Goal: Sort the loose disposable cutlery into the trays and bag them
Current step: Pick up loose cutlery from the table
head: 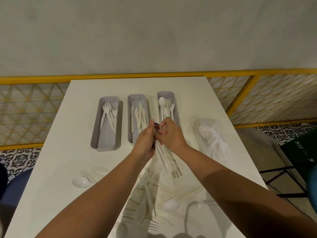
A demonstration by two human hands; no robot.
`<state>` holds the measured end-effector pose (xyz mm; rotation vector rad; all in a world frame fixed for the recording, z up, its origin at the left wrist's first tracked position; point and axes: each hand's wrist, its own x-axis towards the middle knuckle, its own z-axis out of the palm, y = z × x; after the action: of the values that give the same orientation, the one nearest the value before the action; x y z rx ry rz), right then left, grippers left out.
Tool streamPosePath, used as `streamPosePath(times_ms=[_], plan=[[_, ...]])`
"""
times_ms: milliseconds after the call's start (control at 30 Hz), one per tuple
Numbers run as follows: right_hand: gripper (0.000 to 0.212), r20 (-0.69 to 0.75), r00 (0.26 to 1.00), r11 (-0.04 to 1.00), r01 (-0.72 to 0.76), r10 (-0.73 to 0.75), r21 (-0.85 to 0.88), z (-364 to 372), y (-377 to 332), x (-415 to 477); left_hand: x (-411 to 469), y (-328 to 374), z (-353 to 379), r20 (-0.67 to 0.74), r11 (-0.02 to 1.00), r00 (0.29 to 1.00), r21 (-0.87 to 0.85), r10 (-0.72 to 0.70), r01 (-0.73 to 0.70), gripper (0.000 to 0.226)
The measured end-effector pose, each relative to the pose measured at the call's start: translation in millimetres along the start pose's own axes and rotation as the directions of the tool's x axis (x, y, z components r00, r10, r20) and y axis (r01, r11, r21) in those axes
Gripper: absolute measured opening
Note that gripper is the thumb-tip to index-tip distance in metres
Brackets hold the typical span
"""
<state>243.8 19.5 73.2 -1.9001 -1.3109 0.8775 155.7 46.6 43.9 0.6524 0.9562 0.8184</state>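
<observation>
Both hands meet above the middle of the white table (60,169). My left hand (145,141) grips a bundle of white plastic forks (165,160) whose tines hang toward me. My right hand (169,133) pinches at the top of that bundle, where a small blue thing shows between the fingers. Three grey trays stand behind: the left tray (96,134) holds forks, the middle tray (131,100) holds knives, the right tray (169,94) holds spoons. Loose forks, knives and spoons (144,203) lie in a heap at the near side.
A clear plastic bag (212,140) with white cutlery inside lies at the right of the trays. Two loose spoons (80,182) rest near the left. A yellow-framed lattice fence (274,97) runs behind the table. A dark chair frame (291,177) stands at the right.
</observation>
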Motion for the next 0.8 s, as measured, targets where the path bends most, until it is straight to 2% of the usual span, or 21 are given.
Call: streamPosePath(times_ms=[100, 200, 267, 333, 400, 500, 567, 667, 733, 800], plan=[[0.025, -0.121, 0.992, 0.998, 0.04, -0.047, -0.053, 2.3, 5.0, 10.7, 11.8, 5.8, 5.9, -0.024, 1.0, 0.999, 0.0, 0.025, -0.025, 0.026], [0.035, -0.106, 0.993, 0.993, -0.041, 0.052, 0.109, -1.2, 7.0, 16.3, 26.1, 14.9, 11.4, -0.05, 0.998, 0.999, -0.065, 0.0, -0.003, 0.021], [0.036, 0.032, 0.983, 0.968, -0.184, 0.181, 0.173, -9.1, 9.3, 16.9, 37.2, 19.8, 14.7, -0.081, 0.987, 0.997, -0.159, 0.001, -0.014, 0.021], [0.033, 0.272, 0.926, 0.916, -0.327, 0.262, 0.231, -18.2, 13.6, 17.6, 50.1, 23.4, 17.2, -0.114, 0.977, 0.993, -0.212, 0.01, -0.034, 0.023], [0.026, 0.461, 0.859, 0.857, -0.398, 0.223, 0.327, -26.3, 18.4, 20.2, 62.4, 27.0, 20.7, -0.127, 0.977, 0.992, -0.21, 0.013, -0.04, 0.024], [0.017, 0.517, 0.841, 0.775, -0.429, 0.157, 0.464, -34.2, 25.3, 30.6, 78.0, 32.5, 25.9, -0.094, 0.983, 0.996, -0.18, 0.013, -0.03, 0.026], [0.014, 0.496, 0.856, 0.747, -0.423, 0.144, 0.513, -36.4, 29.1, 40.7, 85.6, 36.4, 27.8, -0.064, 0.992, 0.998, -0.123, 0.016, -0.024, 0.026], [0.015, 0.407, 0.896, 0.787, -0.378, 0.178, 0.488, -41.6, 31.4, 58.4, 92.7, 39.4, 30.2, -0.086, 0.994, 0.996, 0.108, 0.025, -0.016, 0.03], [0.018, 0.302, 0.924, 0.859, -0.342, 0.234, 0.381, -45.6, 34.0, 75.3, 96.0, 36.3, 29.1, -0.137, 0.95, 0.988, 0.313, 0.064, -0.018, 0.025], [0.023, 0.181, 0.951, 0.935, -0.287, 0.251, 0.207, -46.4, 37.5, 93.5, 98.1, 30.8, 25.4, -0.139, 0.839, 0.982, 0.544, 0.128, -0.032, 0.02]])
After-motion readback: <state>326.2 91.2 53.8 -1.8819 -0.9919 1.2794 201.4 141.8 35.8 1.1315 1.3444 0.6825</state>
